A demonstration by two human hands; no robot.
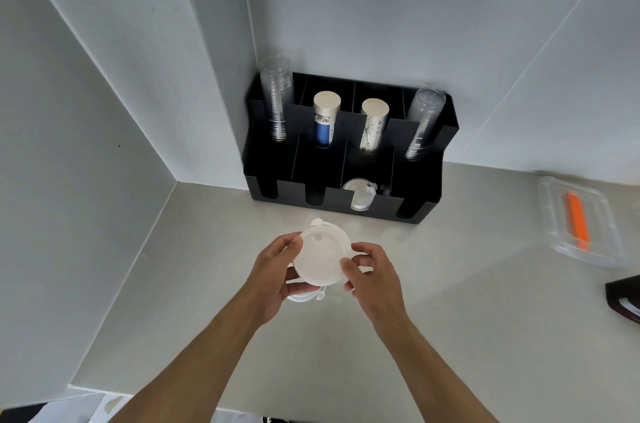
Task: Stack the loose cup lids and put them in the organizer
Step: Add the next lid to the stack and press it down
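Bench (214,346): pale grey, set into a white-tiled corner.
Left hand (273,279): its grip grasps the left edge of the lid stack, thumb on top, fingers beneath.
Lid stack (320,260): white round lids held between both hands above the bench, just in front of the organizer — several rims show, the exact count cannot be told.
Right hand (372,275): its grip pinches the stack's right edge, fingertips curled over the rim.
Organizer (332,202): black, against the wall, four columns with four notched front slots.
Clear cup stacks: two — one (276,97) in the far-left column, one (423,123) in the far-right.
Paper cup stacks: two, in the middle columns — one with a blue band (325,119), one patterned (373,124).
Stored lids (360,194): clear, in the third front slot from the left.
Clear tray (581,220): one, at the right, holding one orange item (577,220).
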